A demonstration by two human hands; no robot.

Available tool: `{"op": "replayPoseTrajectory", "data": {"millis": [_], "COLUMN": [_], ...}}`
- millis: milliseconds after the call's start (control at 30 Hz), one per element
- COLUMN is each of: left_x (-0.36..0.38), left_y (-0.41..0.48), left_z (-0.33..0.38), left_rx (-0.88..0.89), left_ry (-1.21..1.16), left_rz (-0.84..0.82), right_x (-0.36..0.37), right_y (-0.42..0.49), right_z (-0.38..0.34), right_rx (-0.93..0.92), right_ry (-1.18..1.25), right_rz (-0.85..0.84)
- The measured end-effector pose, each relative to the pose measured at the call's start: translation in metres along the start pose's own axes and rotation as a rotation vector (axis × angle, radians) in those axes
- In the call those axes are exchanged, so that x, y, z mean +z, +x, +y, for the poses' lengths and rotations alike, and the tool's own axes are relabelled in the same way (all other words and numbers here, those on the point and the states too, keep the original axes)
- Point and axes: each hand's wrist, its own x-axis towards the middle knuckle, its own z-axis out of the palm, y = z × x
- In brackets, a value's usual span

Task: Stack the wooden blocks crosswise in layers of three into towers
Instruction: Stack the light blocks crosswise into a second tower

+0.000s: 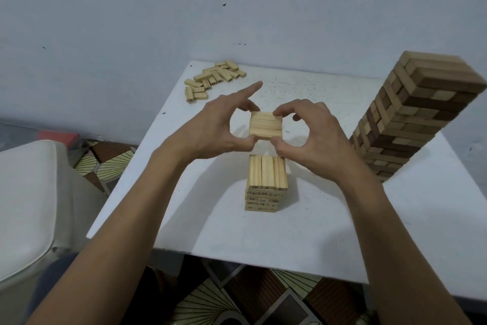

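Left hand [210,124] pinches the left side of a row of three blocks [266,125], thumb on the near corner and curled fingers on the far corner. Its index finger [253,87] sticks out straight, off the wood. Right hand [313,137] pinches the right side of the same row, thumb near and fingertips far. So both hands are clamped on the row, one on each side. The three blocks are pale, pressed flat together, with their long sides running left to right. Can't tell if the row is clear of the table.

Just nearer the person is the short tower [266,182], also pale wood, several layers high. Its top layer of three runs front to back, crosswise to the held row. The row isn't touching it. Dark printed marks on the tower's near face are too blurred to read.

Well apart on the right stands a tall tower [411,119] of mixed dark and light blocks. Loose blocks [210,79] lie in a jumbled pile at the far left corner of the white table [184,206].

Off the table there's patterned floor [110,164], a white cushion [26,193] on the left and a pale wall [105,21] behind.
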Motion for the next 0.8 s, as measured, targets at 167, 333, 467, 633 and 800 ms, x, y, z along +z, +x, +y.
{"op": "replayPoseTrajectory", "data": {"millis": [167, 333, 467, 633, 800], "left_x": [-0.008, -0.001, 0.006, 0.009, 0.013], "left_y": [-0.024, -0.05, -0.06, -0.063, -0.065], "left_z": [0.02, 0.029, 0.029, 0.028, 0.025], "left_rx": [0.013, 0.003, -0.014, -0.012, -0.009], "left_ry": [-0.092, -0.133, -0.114, -0.077, -0.049], "left_rz": [0.001, -0.025, -0.057, -0.073, -0.076], "right_x": [-0.016, -0.02, -0.016, -0.012, -0.01], "right_y": [-0.022, -0.046, -0.056, -0.059, -0.06], "right_z": [-0.019, -0.025, -0.023, -0.021, -0.018], "right_rx": [-0.031, -0.062, -0.052, -0.044, -0.042], "right_ry": [0.025, 0.023, 0.029, 0.021, 0.006], "right_rz": [0.013, -0.03, -0.065, -0.079, -0.103]}}
